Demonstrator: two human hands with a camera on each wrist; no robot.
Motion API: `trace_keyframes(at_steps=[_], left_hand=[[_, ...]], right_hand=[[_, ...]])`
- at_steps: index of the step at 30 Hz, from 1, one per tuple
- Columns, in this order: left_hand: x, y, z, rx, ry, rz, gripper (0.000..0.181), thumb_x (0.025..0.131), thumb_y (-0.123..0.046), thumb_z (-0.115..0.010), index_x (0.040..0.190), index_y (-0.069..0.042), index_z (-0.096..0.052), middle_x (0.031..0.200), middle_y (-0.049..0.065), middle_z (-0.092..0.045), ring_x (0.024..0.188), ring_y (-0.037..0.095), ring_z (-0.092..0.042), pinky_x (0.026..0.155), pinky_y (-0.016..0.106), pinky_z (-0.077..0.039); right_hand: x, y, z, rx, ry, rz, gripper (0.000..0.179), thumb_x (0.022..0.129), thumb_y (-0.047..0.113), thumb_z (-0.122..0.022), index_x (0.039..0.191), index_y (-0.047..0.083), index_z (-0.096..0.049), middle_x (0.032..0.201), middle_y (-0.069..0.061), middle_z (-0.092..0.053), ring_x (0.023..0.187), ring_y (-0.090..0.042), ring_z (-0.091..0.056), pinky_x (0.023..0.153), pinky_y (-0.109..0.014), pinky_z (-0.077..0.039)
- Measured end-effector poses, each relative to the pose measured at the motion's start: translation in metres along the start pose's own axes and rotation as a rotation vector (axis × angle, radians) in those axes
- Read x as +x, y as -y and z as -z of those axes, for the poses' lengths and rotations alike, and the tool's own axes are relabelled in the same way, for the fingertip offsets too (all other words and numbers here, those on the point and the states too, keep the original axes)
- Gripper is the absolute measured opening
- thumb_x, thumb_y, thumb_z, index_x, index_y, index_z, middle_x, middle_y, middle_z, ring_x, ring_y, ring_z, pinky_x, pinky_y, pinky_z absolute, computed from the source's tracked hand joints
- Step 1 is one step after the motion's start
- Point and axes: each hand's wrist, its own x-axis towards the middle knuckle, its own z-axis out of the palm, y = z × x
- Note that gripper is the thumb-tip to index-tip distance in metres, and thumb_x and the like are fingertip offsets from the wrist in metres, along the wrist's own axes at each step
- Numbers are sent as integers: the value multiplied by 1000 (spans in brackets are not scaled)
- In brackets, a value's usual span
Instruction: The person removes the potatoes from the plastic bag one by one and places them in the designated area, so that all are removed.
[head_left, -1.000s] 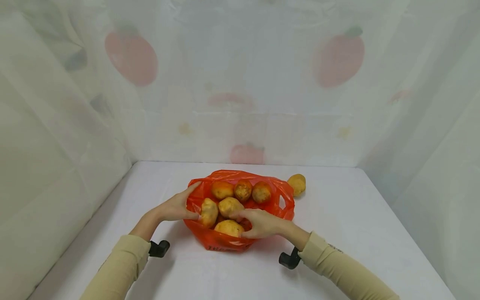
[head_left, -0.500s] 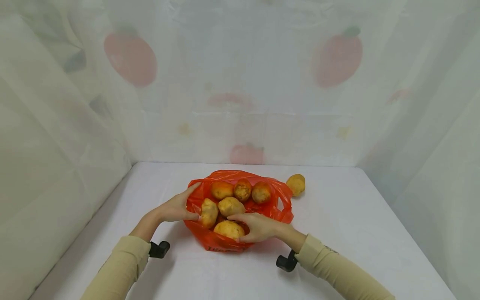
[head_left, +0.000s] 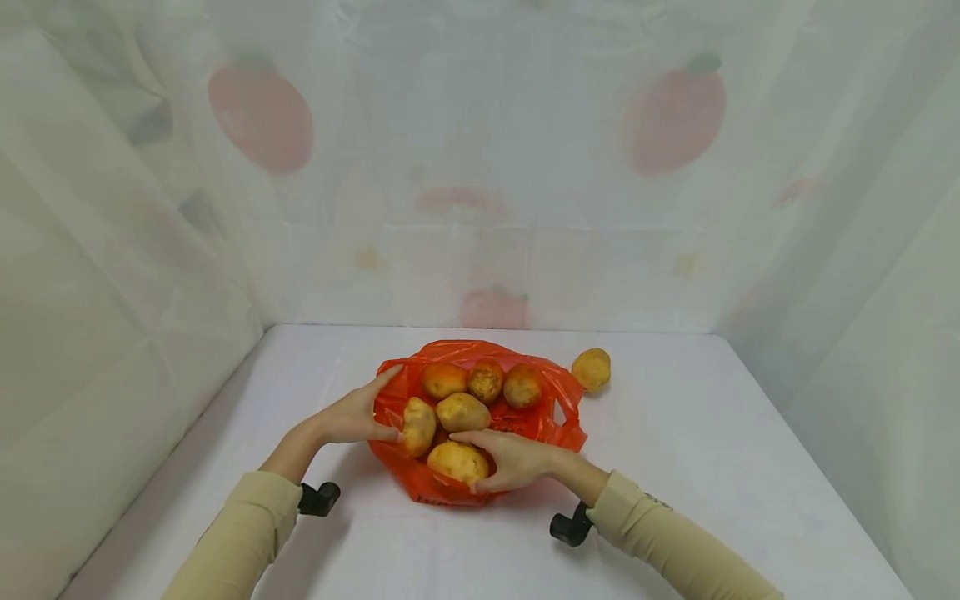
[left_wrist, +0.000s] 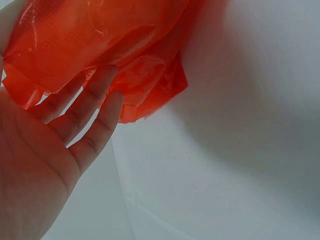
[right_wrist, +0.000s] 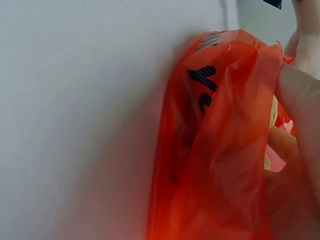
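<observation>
A red plastic bag (head_left: 431, 483) lies with its mouth wide, holding several potatoes. My left hand (head_left: 356, 417) holds the bag's left side; the fingers lie along the outside in the left wrist view, and the thumb tip is by a knobbly potato (head_left: 418, 427). My right hand (head_left: 513, 458) grips the front potato (head_left: 456, 461), fingers behind it and thumb at the near rim. Just behind is a middle potato (head_left: 463, 412). In the right wrist view, the bag's printed wall (right_wrist: 220, 130) mostly hides the potato from sight.
Beyond the bag's right rear edge, a single potato (head_left: 592, 370) lies on the white table (head_left: 675, 450). At the bag's right side is a handle loop (head_left: 570, 429). Pale printed curtains (head_left: 480, 167) surround the table at the back and sides.
My right hand has left the middle potato and moved toward me onto the front potato. That potato has shifted slightly nearer. My left hand stays at the bag's left side.
</observation>
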Motion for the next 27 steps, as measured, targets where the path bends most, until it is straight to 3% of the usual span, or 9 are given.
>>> trace_keyframes(at_steps=[9, 16, 27], left_hand=[[0, -1, 0, 9, 3, 11, 105, 70, -37, -77, 149, -25, -9, 145, 14, -32, 127, 34, -38, 100, 54, -37], [2, -2, 0, 9, -4, 18, 104, 69, -38, -77, 148, -26, -10, 144, 10, -34, 125, 31, -40, 99, 53, -38], [1, 0, 0, 12, 2, 5, 104, 70, -38, -77, 149, -25, -9, 146, 13, -31, 127, 33, -37, 100, 54, -37]], right_hand=[[1, -3, -4, 37, 9, 0, 75, 85, 30, -66, 146, 18, -24, 142, 0, -37, 128, -14, -38, 106, -37, -34], [0, -2, -3, 99, 5, -5, 72, 85, 31, -66, 145, 19, -28, 140, 2, -39, 125, -13, -40, 105, -36, -36], [-2, -2, -1, 105, -28, 1, 70, 84, 29, -67, 143, 18, -31, 140, 4, -40, 125, -11, -40, 105, -34, -35]])
